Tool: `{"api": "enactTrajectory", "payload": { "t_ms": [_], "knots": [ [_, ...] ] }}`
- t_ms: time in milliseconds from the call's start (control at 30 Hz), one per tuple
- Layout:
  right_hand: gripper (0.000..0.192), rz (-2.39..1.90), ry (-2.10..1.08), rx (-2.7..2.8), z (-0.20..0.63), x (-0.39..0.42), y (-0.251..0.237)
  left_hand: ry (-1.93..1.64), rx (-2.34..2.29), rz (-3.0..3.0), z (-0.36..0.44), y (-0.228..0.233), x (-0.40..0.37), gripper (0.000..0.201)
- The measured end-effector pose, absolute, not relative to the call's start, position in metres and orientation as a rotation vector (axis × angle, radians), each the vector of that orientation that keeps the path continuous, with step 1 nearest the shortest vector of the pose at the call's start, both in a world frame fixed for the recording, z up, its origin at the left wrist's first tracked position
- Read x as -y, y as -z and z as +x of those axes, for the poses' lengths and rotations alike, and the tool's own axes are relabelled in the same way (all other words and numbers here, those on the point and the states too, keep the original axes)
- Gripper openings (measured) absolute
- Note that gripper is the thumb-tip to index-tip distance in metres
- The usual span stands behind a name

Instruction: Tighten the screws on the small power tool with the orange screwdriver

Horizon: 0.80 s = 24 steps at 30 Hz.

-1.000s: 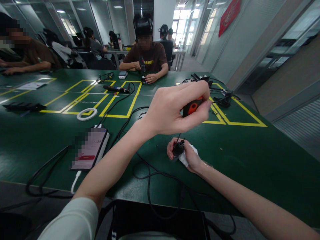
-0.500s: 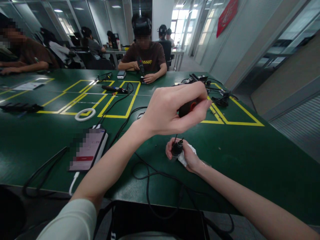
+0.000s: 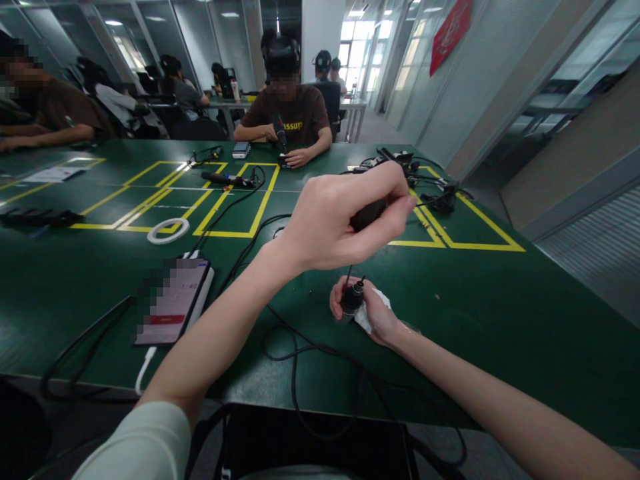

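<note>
The left hand (image 3: 345, 220) is curled tight around the dark handle of a screwdriver (image 3: 367, 215), held upright so its thin shaft runs down to a small black plug (image 3: 353, 298). The right hand (image 3: 373, 310) pinches that plug between thumb and fingers, steadying it upright on the green surface (image 3: 500, 313), with a bit of white paper (image 3: 370, 319) under the palm. A black cable (image 3: 300, 350) loops away from the plug toward the near edge.

This looks like turning a screw in the top of the plug. The next twist calls for the tip staying seated and the plug held from turning.

Further left lie a phone (image 3: 173, 300) and a white ring (image 3: 168, 231); a person (image 3: 293, 113) sits across the surface.
</note>
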State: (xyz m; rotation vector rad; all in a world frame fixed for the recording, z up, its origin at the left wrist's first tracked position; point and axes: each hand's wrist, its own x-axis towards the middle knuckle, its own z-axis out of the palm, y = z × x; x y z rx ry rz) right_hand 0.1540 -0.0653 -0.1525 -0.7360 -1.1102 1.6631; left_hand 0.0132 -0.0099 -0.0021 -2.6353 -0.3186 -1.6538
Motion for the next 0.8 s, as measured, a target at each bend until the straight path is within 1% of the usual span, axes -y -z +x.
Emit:
{"api": "enactTrajectory", "payload": {
  "t_ms": [133,267,367,500,700,800],
  "knots": [
    [0.039,-0.728,-1.673,1.105,0.1541,0.0654,0.1536,1.603,0.345,-2.688,0.0106,0.0008,0.0104,0.022],
    [0.04,-0.728,-1.681,1.082,0.1538,0.0654,0.1523,1.613,0.383,-2.683,0.0117,0.0011,0.0121,0.017],
    [0.041,-0.713,-1.667,1.101,0.1535,0.0653,0.1516,1.55,0.443,-2.691,0.0124,0.0003,0.014,0.016],
    [0.043,-0.716,-1.647,1.121,0.1538,0.0663,0.1521,1.495,0.475,-2.714,0.0102,-0.0027,0.016,0.02],
    [0.039,-0.756,-1.6,1.084,0.1557,0.0649,0.1502,1.483,0.444,-2.771,0.0082,-0.0033,0.0154,0.027],
    [0.036,-0.815,-1.545,1.035,0.1568,0.0611,0.15,1.523,0.434,-2.777,0.0102,-0.001,0.012,0.023]
  ]
}}
